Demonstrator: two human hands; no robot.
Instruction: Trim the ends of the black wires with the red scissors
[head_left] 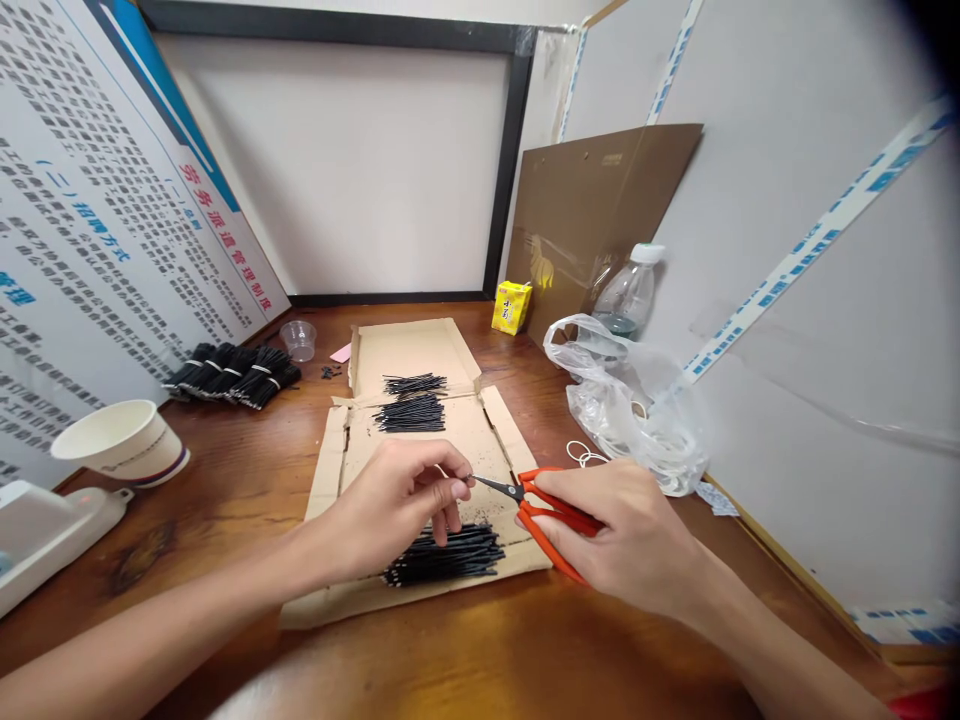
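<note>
My right hand (622, 525) grips a pair of scissors with orange-red handles (551, 545). Their dark, narrow blades (495, 485) point left and meet the fingertips of my left hand (412, 495). The thumb and forefinger of that hand are pinched together; what is between them is too small to make out. Just below it, a pile of short black cable pieces (457, 553) lies on the flattened cardboard (465, 420). Two smaller piles of black pieces (410, 414) rest farther up on the cardboard, with dark crumbs scattered between.
Tied black bundles (232, 372), a clear plastic cup (298, 340) and a paper cup (127, 440) stand left. Right are a yellow carton (511, 307), a bottle (630, 290), a clear plastic bag (637, 410) and white rubber bands (583, 453). Partition walls bound the wooden table (375, 660).
</note>
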